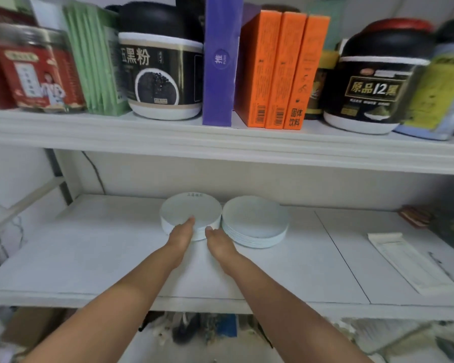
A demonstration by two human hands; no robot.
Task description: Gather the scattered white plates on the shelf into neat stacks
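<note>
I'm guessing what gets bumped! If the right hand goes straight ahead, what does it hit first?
Probably the front rim of the left stack of round white plates, which the right hand seems to be touching; depth is unclear.

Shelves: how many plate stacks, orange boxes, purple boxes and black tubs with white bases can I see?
Plate stacks: 2
Orange boxes: 3
Purple boxes: 1
Black tubs with white bases: 2
Total: 8

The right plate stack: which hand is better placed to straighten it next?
Probably the right. The right hand sits beside the right stack, at the gap between stacks; the left hand touches the top of the left stack, farther away.
</note>
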